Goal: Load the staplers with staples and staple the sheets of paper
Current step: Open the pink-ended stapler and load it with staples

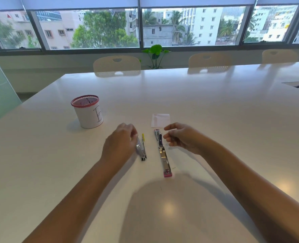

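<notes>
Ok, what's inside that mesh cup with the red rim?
Through the open top of the mesh cup, only the red mesh lining and a thin dark line show. A white paper wrap covers its sides, hiding anything lower.

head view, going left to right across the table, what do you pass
cup → left hand → yellow stapler → pink stapler → right hand

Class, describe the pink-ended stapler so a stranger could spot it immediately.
Start at the white table and find the folded paper near its middle. Just nearer the person lies the pink-ended stapler, opened out flat. It is longer than the yellow-tipped stapler to its left.
</notes>
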`<state>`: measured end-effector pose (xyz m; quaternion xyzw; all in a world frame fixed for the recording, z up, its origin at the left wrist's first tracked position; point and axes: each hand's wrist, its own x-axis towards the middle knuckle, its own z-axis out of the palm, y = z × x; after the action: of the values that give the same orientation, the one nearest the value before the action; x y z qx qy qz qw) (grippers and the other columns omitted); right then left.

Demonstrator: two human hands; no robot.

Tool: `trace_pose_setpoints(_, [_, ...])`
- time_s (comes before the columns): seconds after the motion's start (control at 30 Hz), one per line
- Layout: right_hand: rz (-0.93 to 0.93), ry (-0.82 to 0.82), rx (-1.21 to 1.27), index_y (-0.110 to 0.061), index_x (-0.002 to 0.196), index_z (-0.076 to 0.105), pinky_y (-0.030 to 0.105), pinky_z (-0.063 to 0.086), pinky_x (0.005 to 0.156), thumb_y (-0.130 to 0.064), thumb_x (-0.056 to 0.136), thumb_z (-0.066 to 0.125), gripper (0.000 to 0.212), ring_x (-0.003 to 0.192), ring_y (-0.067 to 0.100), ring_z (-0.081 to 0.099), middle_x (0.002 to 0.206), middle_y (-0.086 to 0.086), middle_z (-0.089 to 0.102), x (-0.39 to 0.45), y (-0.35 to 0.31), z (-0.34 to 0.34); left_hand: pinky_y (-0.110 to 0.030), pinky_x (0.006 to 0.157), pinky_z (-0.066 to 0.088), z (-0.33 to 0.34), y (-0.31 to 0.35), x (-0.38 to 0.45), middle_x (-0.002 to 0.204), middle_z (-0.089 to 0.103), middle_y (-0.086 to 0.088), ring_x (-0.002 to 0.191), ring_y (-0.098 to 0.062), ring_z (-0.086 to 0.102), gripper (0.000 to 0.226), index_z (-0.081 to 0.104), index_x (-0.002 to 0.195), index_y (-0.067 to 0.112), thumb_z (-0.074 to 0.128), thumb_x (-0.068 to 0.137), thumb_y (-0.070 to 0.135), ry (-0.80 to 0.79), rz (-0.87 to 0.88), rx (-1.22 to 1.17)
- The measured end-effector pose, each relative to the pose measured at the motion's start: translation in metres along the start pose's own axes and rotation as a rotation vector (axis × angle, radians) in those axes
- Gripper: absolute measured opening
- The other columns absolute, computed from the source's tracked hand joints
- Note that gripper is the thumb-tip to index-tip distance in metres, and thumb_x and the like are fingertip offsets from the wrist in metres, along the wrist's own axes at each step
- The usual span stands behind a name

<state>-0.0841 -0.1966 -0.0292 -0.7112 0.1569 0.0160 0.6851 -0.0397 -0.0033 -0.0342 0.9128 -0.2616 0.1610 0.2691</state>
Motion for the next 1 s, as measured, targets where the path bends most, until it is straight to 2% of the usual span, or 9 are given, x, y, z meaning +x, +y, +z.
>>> trace_pose_setpoints(0.13, [-0.077, 0.057, -0.418, -0.016, 0.098, 0.055, 0.018, 0.034, 0.049, -0.032, 0.094, 0.049, 0.017, 0.056, 0.009, 0.04, 0.069, -0.002, 0.048, -0.002, 0.004, 0.009, -0.03, 0.07, 0.045, 0.011, 0.011, -0.007, 0.093, 0.058, 0.0, 0.08, -0.017, 0.057, 0.016, 0.06, 0.091, 0.013, 0.05, 0.091, 0.025, -0.043, 0.064, -0.007])
trace_pose_setpoints(0.2, [-0.22, 0.144, -0.714, -0.021, 0.099, 0.057, 0.016, 0.029, 0.049, -0.034, 0.09, 0.056, 0.016, 0.056, 0.004, 0.039, 0.064, -0.008, 0.045, -0.001, 0.013, 0.016, -0.034, 0.073, 0.048, 0.015, 0.012, -0.008, 0.092, 0.06, -0.002, 0.081, -0.019, 0.058, 0.018, 0.062, 0.09, 0.011, 0.05, 0.091, 0.025, -0.05, 0.07, -0.051])
trace_pose_setpoints(0.27, [-0.337, 0.214, -0.785, -0.015, 0.098, 0.065, 0.011, 0.034, 0.048, -0.03, 0.088, 0.06, 0.018, 0.056, 0.001, 0.039, 0.062, -0.011, 0.044, -0.002, 0.019, 0.018, -0.032, 0.073, 0.049, 0.017, 0.013, -0.009, 0.088, 0.064, -0.001, 0.078, -0.017, 0.059, 0.023, 0.064, 0.087, 0.011, 0.048, 0.093, 0.026, -0.051, 0.052, -0.108])
trace_pose_setpoints(0.33, [-0.381, 0.227, -0.771, -0.011, 0.094, 0.067, 0.003, 0.035, 0.053, -0.029, 0.087, 0.061, 0.02, 0.057, 0.001, 0.04, 0.063, -0.012, 0.046, -0.002, 0.02, 0.016, -0.028, 0.069, 0.051, 0.017, 0.015, -0.01, 0.079, 0.065, 0.001, 0.071, -0.016, 0.062, 0.029, 0.066, 0.088, 0.012, 0.043, 0.095, 0.028, -0.063, 0.021, -0.207])
trace_pose_setpoints(0.43, [-0.387, 0.212, -0.68, -0.01, 0.09, 0.067, 0.006, 0.035, 0.047, -0.032, 0.087, 0.061, 0.023, 0.056, 0.005, 0.041, 0.064, -0.006, 0.052, -0.003, 0.013, 0.014, -0.013, 0.055, 0.048, 0.014, 0.022, -0.012, 0.072, 0.063, 0.005, 0.056, -0.01, 0.062, 0.03, 0.065, 0.098, 0.012, 0.043, 0.094, 0.032, -0.12, 0.009, -0.297])
trace_pose_setpoints(0.57, [-0.402, 0.198, -0.408, -0.016, 0.081, 0.068, 0.007, 0.029, 0.04, -0.033, 0.083, 0.066, 0.017, 0.045, 0.005, 0.036, 0.055, -0.005, 0.046, -0.008, 0.001, 0.011, -0.027, 0.056, 0.056, 0.012, 0.03, -0.015, 0.075, 0.062, 0.007, 0.055, -0.007, 0.064, 0.032, 0.051, 0.118, 0.015, 0.048, 0.092, 0.034, -0.224, -0.037, -0.406])
trace_pose_setpoints(0.7, [-0.39, 0.112, -0.24, -0.021, 0.073, 0.064, 0.015, 0.031, 0.042, -0.031, 0.083, 0.066, 0.014, 0.04, 0.003, 0.033, 0.045, -0.011, 0.042, -0.013, -0.003, 0.016, -0.017, 0.045, 0.051, 0.013, 0.041, -0.016, 0.083, 0.059, 0.004, 0.053, 0.003, 0.063, 0.037, 0.037, 0.128, 0.017, 0.048, 0.093, 0.023, -0.331, -0.165, -0.669])
trace_pose_setpoints(0.83, [-0.386, 0.06, -0.238, -0.018, 0.079, 0.062, 0.014, 0.032, 0.041, -0.029, 0.086, 0.062, 0.013, 0.037, 0.001, 0.037, 0.039, -0.015, 0.048, -0.016, -0.003, 0.02, -0.023, 0.049, 0.054, 0.008, 0.046, -0.017, 0.09, 0.067, -0.004, 0.059, -0.015, 0.07, 0.038, 0.033, 0.125, 0.03, 0.046, 0.094, 0.012, -0.379, -0.304, -0.985])
trace_pose_setpoints(1.0, [-0.3, 0.019, -0.181, -0.014, 0.083, 0.063, 0.016, 0.028, 0.041, -0.035, 0.086, 0.06, 0.022, 0.042, 0.005, 0.03, 0.056, -0.001, 0.039, -0.013, -0.003, 0.017, -0.026, 0.053, 0.056, 0.003, 0.046, -0.018, 0.091, 0.069, -0.007, 0.059, -0.016, 0.069, 0.026, 0.046, 0.119, 0.024, 0.046, 0.094, 0.016, -0.389, -0.355, -1.098])
